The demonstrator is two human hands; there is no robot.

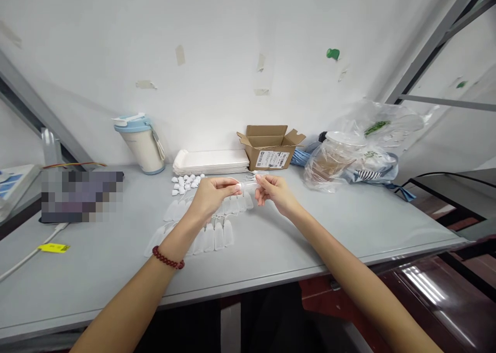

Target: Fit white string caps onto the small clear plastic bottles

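My left hand pinches one end of a small translucent plastic tube-like piece above the table. At its other end, the fingertips of my right hand are closed on the same piece. Its exact shape is partly hidden by the fingers. Below and beside my left hand lie rows of flat translucent plastic pieces with thin tips, some covered by my left forearm. A cluster of small white cap-like pieces lies just behind my left hand.
Along the wall stand a cream tumbler with a blue lid, a stack of white packets and an open cardboard box. To the right sits a plastic-bagged container. A blurred dark flat object and a white cable lie left.
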